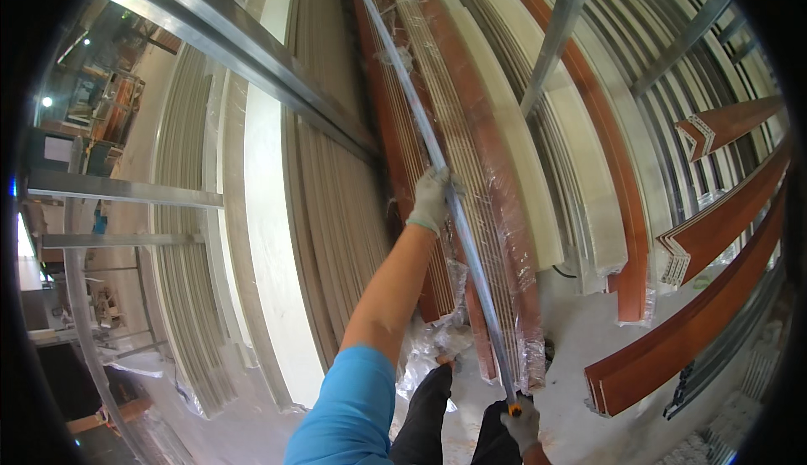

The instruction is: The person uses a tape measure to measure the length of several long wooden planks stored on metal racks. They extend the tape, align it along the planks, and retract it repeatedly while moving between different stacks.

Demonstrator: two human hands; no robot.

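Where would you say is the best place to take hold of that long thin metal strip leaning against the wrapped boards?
Probably as now: left hand around the metal strip mid-length from its left, right hand at the bottom end. It is long, slender and steeply leaning, so two spread grips steady it.

I've got the left hand (431, 199) high on the long metal strip (471, 255), the right hand (522, 422) low at its bottom end near the floor (572, 356). Behind the strip stands a wrapped bundle of mouldings (496, 213), leaning on the rack beam (244, 53). Right of it, loose mouldings (714, 230) jut out; left, upright panels (261, 238) stand stacked
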